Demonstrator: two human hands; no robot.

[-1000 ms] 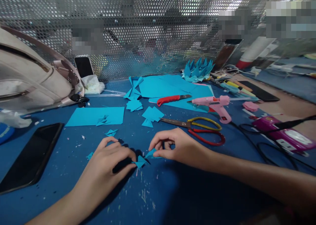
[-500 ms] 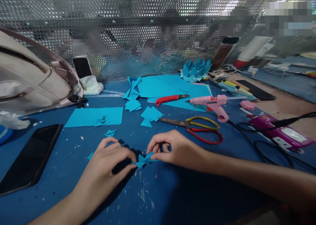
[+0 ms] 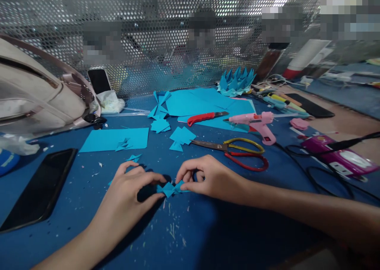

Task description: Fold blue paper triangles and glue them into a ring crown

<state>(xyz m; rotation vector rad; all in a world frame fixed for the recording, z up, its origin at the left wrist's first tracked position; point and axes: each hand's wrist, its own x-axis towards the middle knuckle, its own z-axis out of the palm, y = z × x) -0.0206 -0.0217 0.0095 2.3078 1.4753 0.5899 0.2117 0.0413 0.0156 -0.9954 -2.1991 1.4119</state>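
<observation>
Both hands have drawn closer together since the earlier frames, so the small folded blue paper piece now sits pinched between them with almost no gap. The left hand lies low on the blue table, its fingertips closed on the left end of the piece. The right hand curls over the right end, thumb and forefinger nipping it, the other fingers tucked under.

Just beyond the left hand's fingers lies a tiny folded blue scrap, and well off to its left a black phone lies flat. Past the right hand's knuckles, close by, rest scissors with one yellow and one red handle loop, blades pointing left toward a small pile of folded blue units. Further out from the left hand is a flat blue sheet. Beyond the scissors come a red utility knife and a pink glue gun on larger blue sheets. Farthest back, near the perforated metal screen, stands a spiky blue paper crown. A pale bag lies far left of the hands.
</observation>
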